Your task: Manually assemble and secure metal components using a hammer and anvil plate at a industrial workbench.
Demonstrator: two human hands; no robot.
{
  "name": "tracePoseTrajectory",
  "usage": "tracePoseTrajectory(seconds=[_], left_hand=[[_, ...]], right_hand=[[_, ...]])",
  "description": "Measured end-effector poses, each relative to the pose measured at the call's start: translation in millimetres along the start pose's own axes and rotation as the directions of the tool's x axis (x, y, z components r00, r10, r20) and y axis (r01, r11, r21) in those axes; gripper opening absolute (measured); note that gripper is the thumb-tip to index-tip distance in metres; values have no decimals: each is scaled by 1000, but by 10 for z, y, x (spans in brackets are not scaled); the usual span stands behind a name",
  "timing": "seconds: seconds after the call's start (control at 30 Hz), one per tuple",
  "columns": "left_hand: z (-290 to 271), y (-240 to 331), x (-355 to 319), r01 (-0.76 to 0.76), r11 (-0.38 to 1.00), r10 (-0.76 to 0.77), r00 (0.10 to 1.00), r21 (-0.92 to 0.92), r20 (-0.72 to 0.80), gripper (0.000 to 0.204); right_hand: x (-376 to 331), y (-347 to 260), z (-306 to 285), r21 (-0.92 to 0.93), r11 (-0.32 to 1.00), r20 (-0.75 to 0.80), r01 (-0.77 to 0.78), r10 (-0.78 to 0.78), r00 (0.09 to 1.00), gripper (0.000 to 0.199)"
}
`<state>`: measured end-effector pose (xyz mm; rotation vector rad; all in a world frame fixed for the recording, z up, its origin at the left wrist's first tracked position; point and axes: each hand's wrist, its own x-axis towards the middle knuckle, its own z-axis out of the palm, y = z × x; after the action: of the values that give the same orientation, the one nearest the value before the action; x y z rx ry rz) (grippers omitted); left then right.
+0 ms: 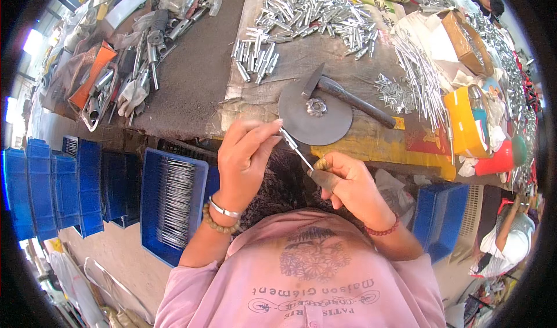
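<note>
A thin metal rod point(303, 159) with a thicker shiny sleeve point(288, 137) at its upper end slants between my two hands, just off the table's front edge. My left hand point(246, 154) is closed in a pinch, fingertips at the sleeve end. Closed round the rod's lower end is my right hand point(349, 184), thumb pressed along it. Just beyond lies a dark grey round disc point(293, 116) with a flower-shaped metal piece point(316, 107) at its centre. A hammer point(360, 103) rests on the disc, its handle pointing right.
Farther back is a heap of short metal cylinders point(316, 17). Small metal pieces point(394, 93) and long thin rods point(422, 78) lie at right, beside a yellow box point(463, 122) and a red cup point(493, 164). Below left, a blue bin point(148, 212) holds metal rods.
</note>
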<state>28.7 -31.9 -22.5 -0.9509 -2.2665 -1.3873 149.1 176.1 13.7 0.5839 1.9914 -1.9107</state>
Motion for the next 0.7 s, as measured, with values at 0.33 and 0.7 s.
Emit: tracePoseTrajectory(seconds=[0.33,0.7], left_hand=[[131,218,-498,679,470,-657,696,-565,290,43],[63,169,-592,614,315,-661,689,-724,298,58]], right_hand=[[-54,236,259,291,954,48,-72,60,997,15],[-112,164,456,125,990,158,-59,39,987,13]])
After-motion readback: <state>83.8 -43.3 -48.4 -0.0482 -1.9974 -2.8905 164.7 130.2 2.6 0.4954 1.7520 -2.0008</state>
